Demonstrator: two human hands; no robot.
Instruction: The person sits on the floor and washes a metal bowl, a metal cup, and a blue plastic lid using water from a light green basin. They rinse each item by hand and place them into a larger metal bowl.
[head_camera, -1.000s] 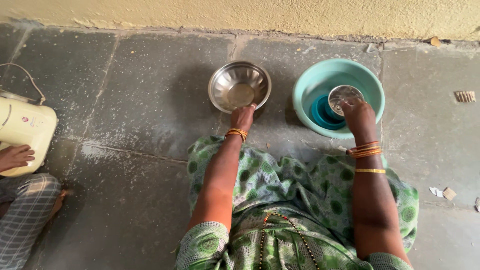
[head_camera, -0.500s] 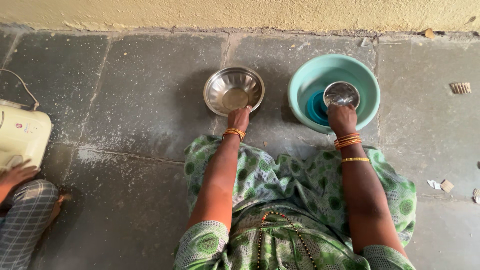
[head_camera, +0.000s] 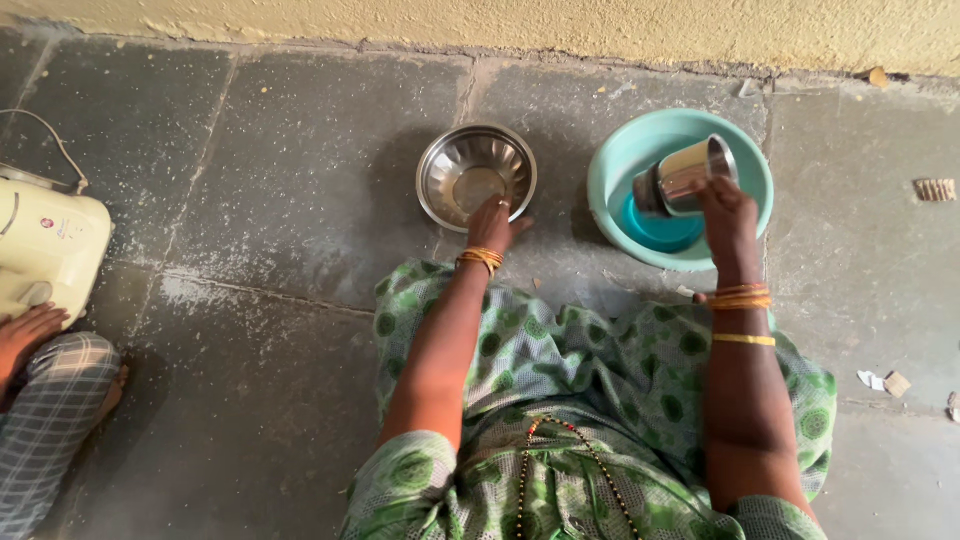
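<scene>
Left hand (head_camera: 492, 222) gripped the steel bowl's (head_camera: 476, 175) near rim, right hand (head_camera: 727, 218) closed round a tilted steel jar (head_camera: 685, 177), held above the teal basin (head_camera: 620, 160), cream mixer (head_camera: 45, 255) sat far left.

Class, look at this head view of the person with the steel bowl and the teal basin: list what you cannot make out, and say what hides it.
- Inside of the steel jar: tilted sideways in the right hand, mouth turned from view.
- Contents of the steel bowl: glare; the left hand covers the near rim.
- Cream appliance: cut off by the left edge.
- Teal basin floor: partly hidden by the jar.
</scene>
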